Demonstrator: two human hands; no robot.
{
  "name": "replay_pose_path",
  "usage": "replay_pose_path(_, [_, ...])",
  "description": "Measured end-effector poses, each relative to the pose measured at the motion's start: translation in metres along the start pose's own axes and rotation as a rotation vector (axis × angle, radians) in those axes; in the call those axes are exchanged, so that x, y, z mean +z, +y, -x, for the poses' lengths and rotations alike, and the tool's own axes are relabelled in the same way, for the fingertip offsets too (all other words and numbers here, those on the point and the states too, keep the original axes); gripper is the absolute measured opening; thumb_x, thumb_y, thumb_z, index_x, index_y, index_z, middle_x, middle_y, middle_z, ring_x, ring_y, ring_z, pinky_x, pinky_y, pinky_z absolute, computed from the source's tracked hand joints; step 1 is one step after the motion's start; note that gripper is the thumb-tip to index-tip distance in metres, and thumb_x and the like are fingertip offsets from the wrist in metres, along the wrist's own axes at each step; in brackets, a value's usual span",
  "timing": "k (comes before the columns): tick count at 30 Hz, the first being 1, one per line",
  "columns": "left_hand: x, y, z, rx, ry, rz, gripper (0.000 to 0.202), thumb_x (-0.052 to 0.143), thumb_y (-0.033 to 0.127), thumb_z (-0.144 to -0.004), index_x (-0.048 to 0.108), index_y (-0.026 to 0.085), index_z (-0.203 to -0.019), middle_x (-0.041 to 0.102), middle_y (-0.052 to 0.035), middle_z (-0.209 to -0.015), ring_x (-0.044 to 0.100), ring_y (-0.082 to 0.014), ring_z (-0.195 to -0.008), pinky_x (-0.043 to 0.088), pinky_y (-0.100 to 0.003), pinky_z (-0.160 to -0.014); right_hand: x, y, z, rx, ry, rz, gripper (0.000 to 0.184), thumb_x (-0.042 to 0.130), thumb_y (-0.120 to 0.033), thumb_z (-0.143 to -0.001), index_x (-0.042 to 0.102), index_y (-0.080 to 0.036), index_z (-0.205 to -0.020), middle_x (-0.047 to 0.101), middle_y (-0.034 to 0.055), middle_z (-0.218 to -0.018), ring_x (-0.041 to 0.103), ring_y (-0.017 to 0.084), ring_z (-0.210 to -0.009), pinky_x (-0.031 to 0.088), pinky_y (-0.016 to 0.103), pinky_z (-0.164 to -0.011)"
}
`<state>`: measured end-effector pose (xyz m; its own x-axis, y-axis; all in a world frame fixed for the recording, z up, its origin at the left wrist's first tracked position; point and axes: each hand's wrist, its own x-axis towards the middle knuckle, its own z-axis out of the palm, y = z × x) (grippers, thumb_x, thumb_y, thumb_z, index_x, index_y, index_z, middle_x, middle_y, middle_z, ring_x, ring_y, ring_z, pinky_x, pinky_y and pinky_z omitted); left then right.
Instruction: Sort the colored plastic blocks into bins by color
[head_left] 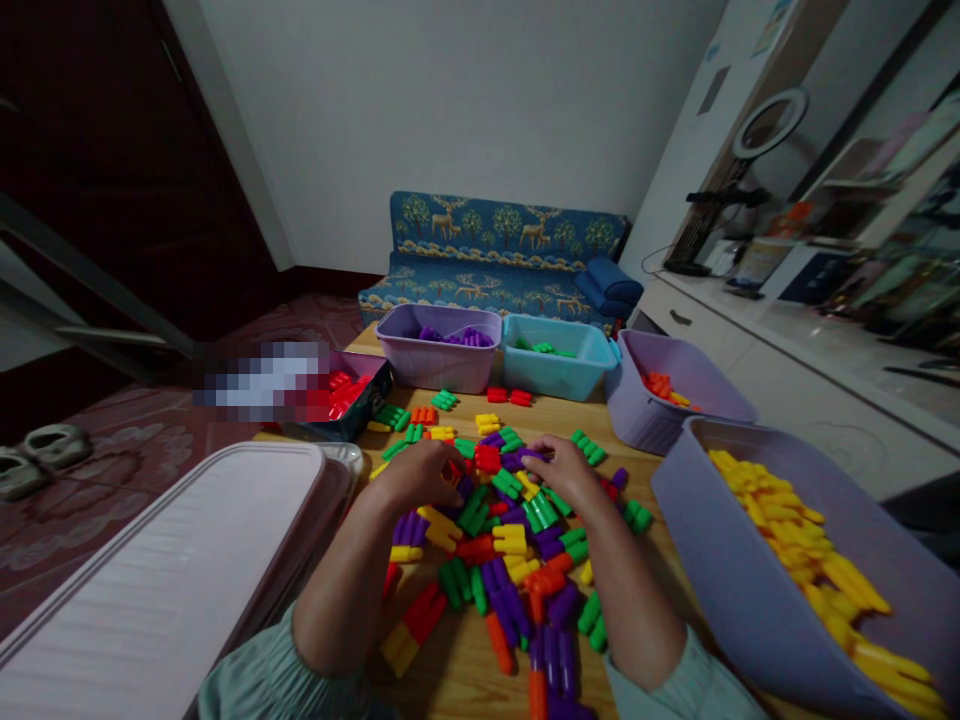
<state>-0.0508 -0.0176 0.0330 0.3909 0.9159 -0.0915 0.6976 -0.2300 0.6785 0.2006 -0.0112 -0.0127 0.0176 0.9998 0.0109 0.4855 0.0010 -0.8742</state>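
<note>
Loose plastic building blocks in purple, green, yellow, red and orange lie scattered over the wooden table (465, 690). My left hand (424, 475) is over the left of the pile, its fingers closed round a red-orange building block (451, 472), which they partly hide. On the other side, my right hand (561, 464) pinches a purple building block (529, 458) between thumb and fingers. A red block (487, 459) lies between the two hands. Below them are a green block (540, 512) and a yellow block (510, 540).
Along the back stand a purple bin (439, 365) with purple blocks and a blue bin (555, 375) with green ones. At right are a bin (637, 405) with orange blocks and a large bin (720, 580) of yellow ones. A dark box (352, 420) holds red blocks; a pale lid (165, 570) lies left.
</note>
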Motion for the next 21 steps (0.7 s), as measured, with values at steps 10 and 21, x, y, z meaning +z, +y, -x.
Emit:
replay_pose_path(10, [0.017,0.001,-0.005,0.062,0.052,0.024,0.037,0.058,0.005,-0.049,0.076,0.027,-0.072,0.062,0.0015,-0.055,0.051,-0.0133,-0.049,0.027,-0.021,-0.046,-0.008,-0.007,0.006,-0.138,0.015,0.461,0.033,0.069,-0.018,-0.069,0.067,-0.021,-0.102,0.070,0.0071,-0.103,0.064,0.021,-0.096,0.046,0.031,-0.083])
replay_pose_path(21, [0.014,0.013,-0.016,-0.070,0.218,0.391,0.036,0.059,0.012,-0.061,0.067,0.016,-0.096,0.055,0.0032,-0.061,0.051,-0.0110,-0.052,0.039,-0.021,-0.051,-0.006,-0.026,0.014,-0.051,0.030,0.672,0.027,0.058,-0.026,-0.083,0.065,-0.021,-0.108,0.069,0.0115,-0.106,0.063,0.026,-0.102,0.043,0.033,-0.082])
